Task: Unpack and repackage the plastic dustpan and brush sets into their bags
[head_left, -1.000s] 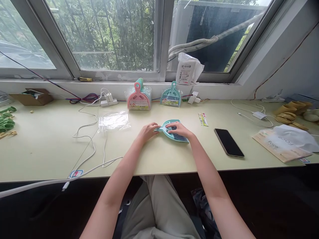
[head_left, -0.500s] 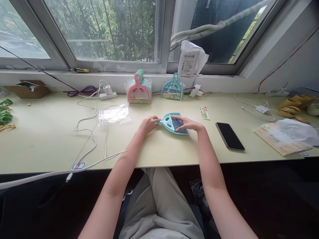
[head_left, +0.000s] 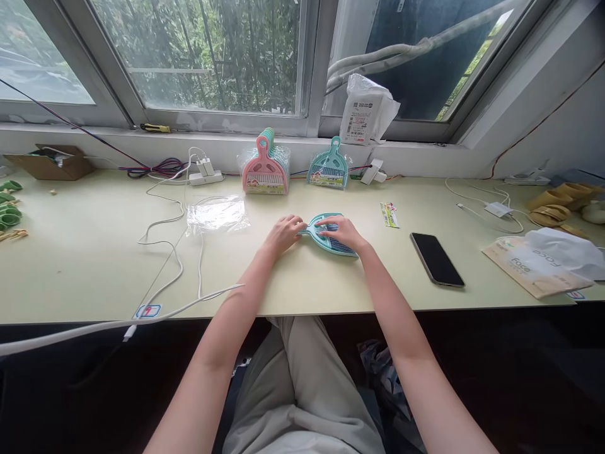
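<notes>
Left hand [head_left: 285, 233]: fingers curled nearly closed on the handle end [head_left: 305, 231] of the teal dustpan [head_left: 319, 243]. Fingertips partly hidden, so can't tell how tight the grip is. Right hand [head_left: 346, 234]: fingers part-spread, palm down over the pan, tips at its face near the cutouts. Can't tell if they're pressing or just resting.

Dustpan is flat on the table [head_left: 312, 290], directly between the two sets of fingers: handle at the left fingers, wide mouth under and past the right ones. Dark-bristled brush [head_left: 336, 245] nested in it, partly covered by the right hand.

Rest, by fingers: clear plastic bag [head_left: 217, 214] flat, left of the left fingers. White cable [head_left: 178, 265] further left, running toward the near edge. Beyond the left fingers, against the wall: row of wrapped dustpans [head_left: 265, 173], pink one in front. Beyond the right fingers: one wrapped teal set [head_left: 328, 167], upright, well apart from the row. Above and right of that, white box [head_left: 362, 116] in torn plastic.

Right of the right fingers: small printed card [head_left: 390, 215] near, then phone [head_left: 437, 260], dark screen up, then tissue pack [head_left: 524, 265] well apart at the far right.
</notes>
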Demonstrator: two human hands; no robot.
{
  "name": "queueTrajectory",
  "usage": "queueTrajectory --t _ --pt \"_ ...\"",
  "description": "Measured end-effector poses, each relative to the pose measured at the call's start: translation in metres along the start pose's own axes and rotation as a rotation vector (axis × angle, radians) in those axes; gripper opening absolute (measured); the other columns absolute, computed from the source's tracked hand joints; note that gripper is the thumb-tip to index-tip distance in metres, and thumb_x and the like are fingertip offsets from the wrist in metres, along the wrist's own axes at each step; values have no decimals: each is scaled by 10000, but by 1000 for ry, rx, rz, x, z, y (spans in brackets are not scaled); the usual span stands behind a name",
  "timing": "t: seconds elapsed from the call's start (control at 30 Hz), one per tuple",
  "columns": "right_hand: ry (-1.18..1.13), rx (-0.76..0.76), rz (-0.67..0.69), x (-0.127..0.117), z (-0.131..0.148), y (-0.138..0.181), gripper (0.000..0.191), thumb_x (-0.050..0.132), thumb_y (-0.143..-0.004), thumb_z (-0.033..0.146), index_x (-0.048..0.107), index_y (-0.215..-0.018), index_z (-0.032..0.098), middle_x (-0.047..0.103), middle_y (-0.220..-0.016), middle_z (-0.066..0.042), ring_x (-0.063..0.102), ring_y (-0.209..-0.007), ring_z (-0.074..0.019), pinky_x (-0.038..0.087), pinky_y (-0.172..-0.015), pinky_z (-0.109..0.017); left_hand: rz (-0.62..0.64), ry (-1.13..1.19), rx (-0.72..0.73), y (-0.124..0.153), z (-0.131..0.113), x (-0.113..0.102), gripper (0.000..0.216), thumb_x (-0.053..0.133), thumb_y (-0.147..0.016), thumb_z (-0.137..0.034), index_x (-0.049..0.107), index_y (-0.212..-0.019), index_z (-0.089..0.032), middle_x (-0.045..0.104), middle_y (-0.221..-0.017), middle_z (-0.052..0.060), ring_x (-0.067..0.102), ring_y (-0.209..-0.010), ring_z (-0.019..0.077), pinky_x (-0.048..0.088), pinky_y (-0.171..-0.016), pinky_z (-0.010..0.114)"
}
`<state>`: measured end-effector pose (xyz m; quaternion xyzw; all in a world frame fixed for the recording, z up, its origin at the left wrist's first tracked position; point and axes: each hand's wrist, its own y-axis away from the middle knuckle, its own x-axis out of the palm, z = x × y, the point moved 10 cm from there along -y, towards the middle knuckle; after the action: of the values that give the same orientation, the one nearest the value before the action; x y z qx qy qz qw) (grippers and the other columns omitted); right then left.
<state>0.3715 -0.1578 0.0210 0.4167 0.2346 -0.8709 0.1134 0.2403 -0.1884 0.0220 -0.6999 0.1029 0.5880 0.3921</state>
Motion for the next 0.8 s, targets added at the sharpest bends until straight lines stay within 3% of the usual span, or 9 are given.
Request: queueTrajectory --t 0.3,0.53,0.8 --pt "59 -7 -33 10 -5 -5 167 683 -758 317 731 -910 269 712 -985 1 579 -1000 -228 409 -923 -375 26 -51 75 2 -9 6 325 396 -899 -118 597 -1142 -201 583 -1178 90 530 -1049 201 442 -852 328" --pt "45 8 -27 12 -8 -7 147 688 -747 300 734 -879 255 710 -943 -14 587 -966 -227 416 -898 -371 105 -56 54 2 -14 11 351 383 -881 -64 590 -1142 -173 611 -1085 128 565 -967 214 458 -789 331" --pt "60 16 -27 12 -6 -7 101 693 -741 264 734 -831 245 707 -923 -14 582 -943 -228 418 -881 -363 198 -178 94 2 -21 24 407 344 -873 -10 560 -1198 -124 587 -1228 147 605 -1013 234 446 -775 330"
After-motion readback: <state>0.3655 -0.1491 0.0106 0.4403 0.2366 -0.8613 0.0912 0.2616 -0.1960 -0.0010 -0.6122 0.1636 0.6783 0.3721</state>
